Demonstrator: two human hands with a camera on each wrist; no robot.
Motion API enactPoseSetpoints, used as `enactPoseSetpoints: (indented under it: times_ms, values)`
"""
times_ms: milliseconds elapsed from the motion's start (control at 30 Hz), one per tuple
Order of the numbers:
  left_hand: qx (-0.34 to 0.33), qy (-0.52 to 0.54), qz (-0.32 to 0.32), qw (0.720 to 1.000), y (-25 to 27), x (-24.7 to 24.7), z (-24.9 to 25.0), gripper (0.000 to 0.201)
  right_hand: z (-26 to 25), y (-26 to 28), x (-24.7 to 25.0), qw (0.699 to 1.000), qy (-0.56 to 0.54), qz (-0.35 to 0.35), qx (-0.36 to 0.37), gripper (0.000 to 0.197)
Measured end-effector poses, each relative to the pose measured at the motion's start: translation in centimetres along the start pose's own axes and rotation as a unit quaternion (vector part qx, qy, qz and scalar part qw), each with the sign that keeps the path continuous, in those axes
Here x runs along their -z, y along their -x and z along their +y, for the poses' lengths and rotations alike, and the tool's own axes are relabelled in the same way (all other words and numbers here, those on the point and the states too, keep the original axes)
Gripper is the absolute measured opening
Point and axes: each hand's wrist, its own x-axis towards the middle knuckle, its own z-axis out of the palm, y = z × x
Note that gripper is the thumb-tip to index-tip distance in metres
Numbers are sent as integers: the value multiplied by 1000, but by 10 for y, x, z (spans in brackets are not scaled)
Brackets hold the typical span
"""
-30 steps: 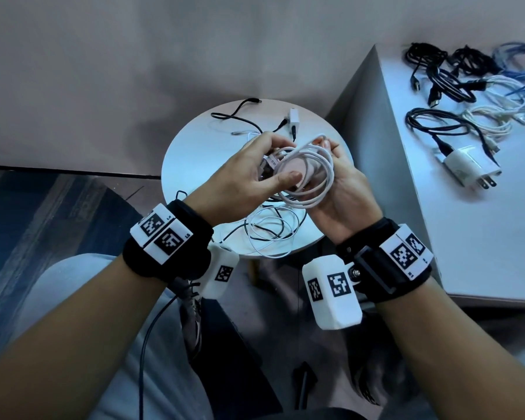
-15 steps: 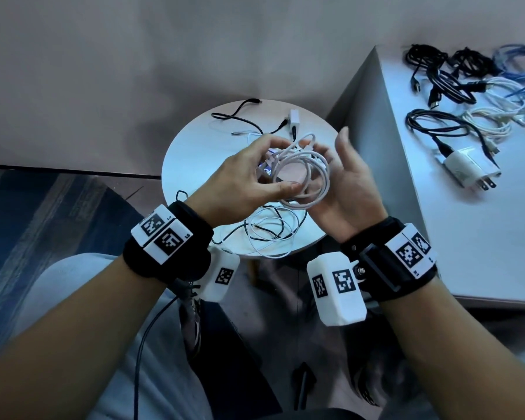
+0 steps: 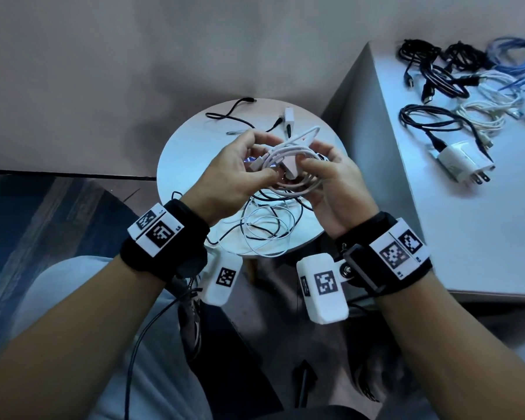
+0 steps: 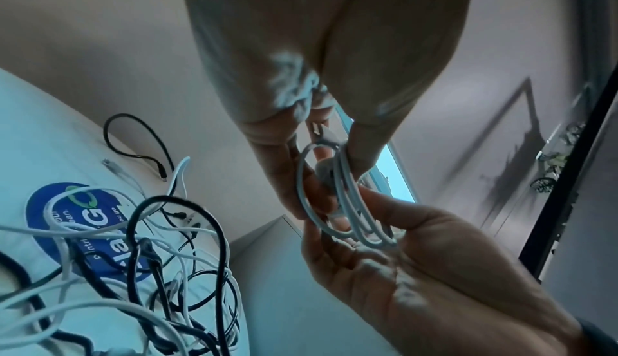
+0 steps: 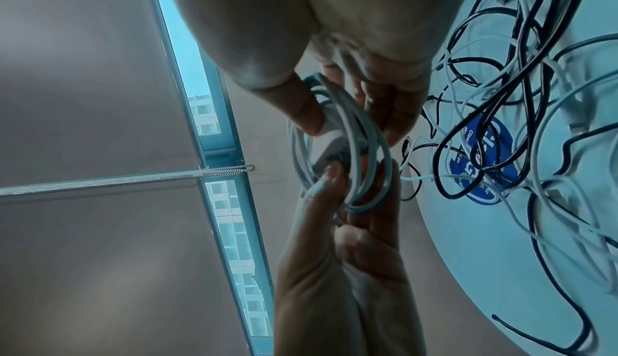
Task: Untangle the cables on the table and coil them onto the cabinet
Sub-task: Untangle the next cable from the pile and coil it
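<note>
Right hand [image 3: 337, 189] back on white coil [image 3: 297, 165]

A plain indoor room: bare wall [image 3: 134, 71], round side table [image 3: 188, 153], white cabinet [image 3: 467, 225], window [image 5: 214, 113].

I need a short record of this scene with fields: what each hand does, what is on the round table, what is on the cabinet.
left hand: left hand grips the white cable coil
right hand: right hand holds the same coil from the other side
coil position: in the air above the round table
round table: tangled cables, black and white, not yet sorted
cabinet: cabinet carries coiled cables and a white charger
</note>
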Motion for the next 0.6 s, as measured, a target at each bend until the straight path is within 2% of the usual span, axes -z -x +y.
enactPoseSetpoints:
  times_ms: [300, 467, 600]
  values:
    - [35, 68, 4, 997, -2, 7, 1, 17, -1, -2, 1, 999, -38, -11, -36, 39]
    - [5, -23, 6, 1000, -2, 4, 1, 16, 7, -1, 1, 996, -63, -21, -54, 48]
    - [-9, -70, 9, 997, 1, 3, 1, 17, 7, -2, 4, 997, -14, -19, -69, 48]
